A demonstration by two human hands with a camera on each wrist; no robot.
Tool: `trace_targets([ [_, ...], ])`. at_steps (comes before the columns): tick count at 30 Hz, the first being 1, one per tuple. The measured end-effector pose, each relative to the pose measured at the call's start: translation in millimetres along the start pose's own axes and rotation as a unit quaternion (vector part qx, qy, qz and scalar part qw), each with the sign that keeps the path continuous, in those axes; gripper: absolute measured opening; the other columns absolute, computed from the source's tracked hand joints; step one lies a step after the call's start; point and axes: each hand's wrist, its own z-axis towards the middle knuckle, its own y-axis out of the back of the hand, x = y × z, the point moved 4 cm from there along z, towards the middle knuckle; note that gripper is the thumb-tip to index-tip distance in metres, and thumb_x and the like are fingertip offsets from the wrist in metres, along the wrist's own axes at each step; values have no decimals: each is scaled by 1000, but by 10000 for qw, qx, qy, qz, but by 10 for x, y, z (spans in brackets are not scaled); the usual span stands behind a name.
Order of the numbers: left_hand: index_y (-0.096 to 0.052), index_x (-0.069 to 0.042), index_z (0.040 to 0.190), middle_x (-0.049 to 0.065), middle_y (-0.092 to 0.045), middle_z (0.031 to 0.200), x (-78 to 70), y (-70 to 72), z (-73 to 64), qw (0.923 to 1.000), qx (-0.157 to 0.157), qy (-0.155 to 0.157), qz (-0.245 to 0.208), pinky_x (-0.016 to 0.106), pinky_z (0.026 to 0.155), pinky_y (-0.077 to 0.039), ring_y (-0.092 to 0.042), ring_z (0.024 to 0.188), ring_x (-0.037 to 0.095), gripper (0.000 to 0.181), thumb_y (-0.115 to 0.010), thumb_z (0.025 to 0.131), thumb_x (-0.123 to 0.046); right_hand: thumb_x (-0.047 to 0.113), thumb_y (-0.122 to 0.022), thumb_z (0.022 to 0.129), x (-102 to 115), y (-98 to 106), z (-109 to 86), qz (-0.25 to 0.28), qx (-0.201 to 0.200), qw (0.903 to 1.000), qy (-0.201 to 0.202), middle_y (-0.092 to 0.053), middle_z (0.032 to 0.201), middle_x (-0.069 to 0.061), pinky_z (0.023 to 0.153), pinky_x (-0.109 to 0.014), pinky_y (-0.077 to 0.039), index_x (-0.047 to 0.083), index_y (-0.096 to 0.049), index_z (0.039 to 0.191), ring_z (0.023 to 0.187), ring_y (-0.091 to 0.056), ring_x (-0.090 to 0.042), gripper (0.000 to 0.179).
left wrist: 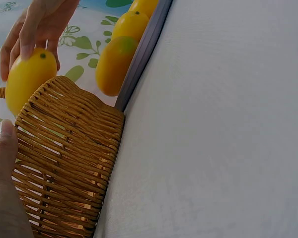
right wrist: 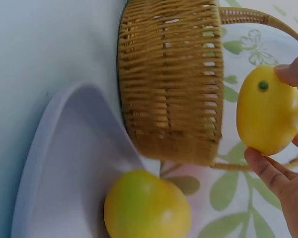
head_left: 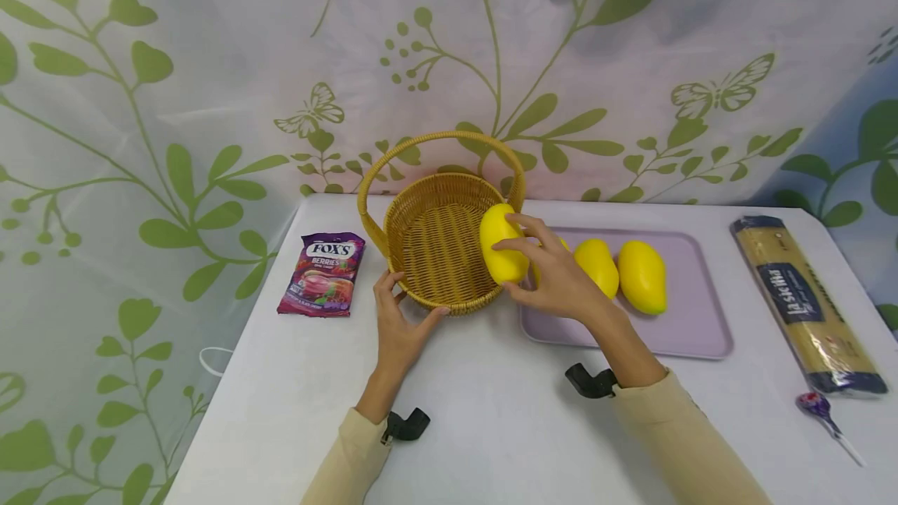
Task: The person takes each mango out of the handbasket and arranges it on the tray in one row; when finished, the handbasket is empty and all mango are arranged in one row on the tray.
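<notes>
A yellow mango (head_left: pixel 500 244) is pinched between the thumb and fingers of my right hand (head_left: pixel 561 275), above the right rim of a woven basket (head_left: pixel 442 256) with a tall hoop handle. Inside, the basket shows only its woven bottom. My left hand (head_left: pixel 400 326) holds the basket's front left rim, its thumb (left wrist: pixel 5 144) against the outside wall in the left wrist view. More mangoes (head_left: pixel 641 277) lie on a lilac tray (head_left: pixel 691 333) right of the basket; one is partly hidden behind my right hand. In the right wrist view the held mango (right wrist: pixel 268 111) shows its green stem spot.
A purple Fox's Berries candy bag (head_left: pixel 323 275) lies left of the basket. At the right are a pack of LaSchita pasta (head_left: pixel 807 302) and a wrapped lollipop (head_left: pixel 817 405). A leaf-patterned curtain (head_left: pixel 435 45) hangs behind the white table (head_left: pixel 484 427).
</notes>
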Motion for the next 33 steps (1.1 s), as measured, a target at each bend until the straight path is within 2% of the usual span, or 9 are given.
trace_targets([
  [5, -36, -2, 137, 27, -35, 141, -8, -14, 16, 10000, 20, -27, -13, 47, 100, -49, -38, 136, 37, 88, -89, 71, -26, 14, -83, 73, -54, 243, -191, -143, -283, 9995, -5, -35, 152, -11, 98, -50, -49, 17, -63, 123, 131, -43, -31, 53],
  [9, -36, -2, 137, 27, -35, 141, -9, -26, 14, 10000, 21, -80, -11, 48, 100, -49, -38, 135, 39, 88, -88, 72, -29, 9, -84, 69, -209, 469, -381, -359, -508, 9980, -111, -37, 150, -15, 92, -53, -50, 13, -64, 121, 124, -47, -36, 55],
  [11, -36, -1, 137, 26, -35, 142, -9, -29, 11, 10000, 39, -70, -14, 48, 100, -49, -39, 135, 36, 88, -88, 72, -30, 6, -85, 68, -309, 586, -487, -485, -605, 9967, -230, -37, 149, -17, 90, -55, -50, 11, -64, 119, 120, -49, -39, 56],
  [14, -36, -1, 137, 25, -35, 142, -9, -27, 8, 10000, 71, -11, -33, 46, 100, -49, -40, 134, 32, 88, -88, 72, -30, 2, -84, 67, -464, 755, -658, -660, -683, 9938, -578, -36, 149, -19, 89, -62, -49, 9, -63, 118, 118, -49, -44, 56],
  [18, -36, 1, 136, 26, -35, 142, -5, -12, 1, 10000, 74, 30, -42, 47, 100, -49, -40, 134, 33, 89, -89, 72, -29, -4, -82, 66, -641, 961, -892, -849, -680, 9877, -1124, -34, 149, -19, 90, -70, -44, 7, -62, 118, 120, -45, -49, 57],
  [22, -36, 4, 136, 25, -35, 142, 23, -3, -16, 9999, 76, 88, -17, 47, 100, -49, -39, 136, 31, 90, -88, 72, -32, -5, -82, 67, -793, 1123, -1107, -954, -600, 9805, -1610, -31, 151, -21, 87, -73, -43, 6, -61, 119, 118, -43, -53, 57],
  [28, -36, 4, 136, 24, -35, 143, 30, 8, -20, 9999, 78, 135, -74, 45, 101, -49, -38, 137, 23, 90, -88, 72, -31, 0, -80, 73, -1011, 1276, -1361, -1124, -359, 9642, -2373, -26, 154, -22, 92, -76, -36, 4, -59, 122, 121, -37, -55, 54],
  [33, -36, 4, 136, 24, -35, 143, 33, 2, -15, 9999, 77, 112, -39, 44, 101, -49, -38, 136, 21, 89, -88, 72, -29, -2, -77, 75, -1124, 1320, -1499, -1097, -119, 9580, -2645, -24, 154, -27, 96, -79, -28, 2, -58, 124, 129, -28, -58, 52],
])
